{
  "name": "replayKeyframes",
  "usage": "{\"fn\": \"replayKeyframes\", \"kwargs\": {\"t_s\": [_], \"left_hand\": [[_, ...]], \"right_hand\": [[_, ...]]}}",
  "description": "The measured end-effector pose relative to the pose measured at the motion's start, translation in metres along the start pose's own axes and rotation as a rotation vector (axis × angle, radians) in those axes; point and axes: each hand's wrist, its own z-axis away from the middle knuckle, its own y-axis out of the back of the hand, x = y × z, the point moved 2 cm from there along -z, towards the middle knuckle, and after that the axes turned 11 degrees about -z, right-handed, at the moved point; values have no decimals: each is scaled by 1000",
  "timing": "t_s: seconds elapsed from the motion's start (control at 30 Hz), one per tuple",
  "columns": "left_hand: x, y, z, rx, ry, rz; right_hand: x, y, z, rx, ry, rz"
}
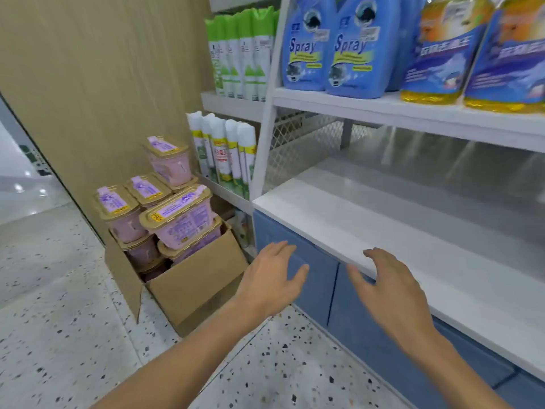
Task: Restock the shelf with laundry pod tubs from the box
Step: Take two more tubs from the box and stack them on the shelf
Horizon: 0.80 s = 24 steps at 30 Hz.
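A cardboard box stands open on the floor at the left, against a wooden wall. Several pink laundry pod tubs with gold lids are piled in it and rise above its rim; one tub sits on top at the back. To the right, a white shelf with a metal back has nothing on it. My left hand hovers in front of the blue cabinet, just right of the box, fingers spread and holding nothing. Fingers relaxed, my right hand floats at the shelf's front edge.
Blue spray refill bottles and yellow-blue pouches fill the upper shelf. White and green aerosol cans stand on the neighbouring shelves behind the box. Blue cabinet doors lie under the white shelf. Speckled terrazzo floor spreads to the left.
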Motion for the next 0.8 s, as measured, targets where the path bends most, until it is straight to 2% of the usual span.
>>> {"fn": "replayKeyframes", "kwargs": {"t_s": [0.13,0.3,0.57,0.8], "left_hand": [[-79,14,7,36,115,-10],[-160,52,15,-77,347,29],[-214,178,45,-276,710,233],[-250,273,29,-343,792,276]], "right_hand": [[-48,-70,-27,-87,62,-67],[-115,-110,-50,-296,-68,-54],[-240,-92,-75,-599,-323,33],[-331,-87,-113,-692,-396,9]]}}
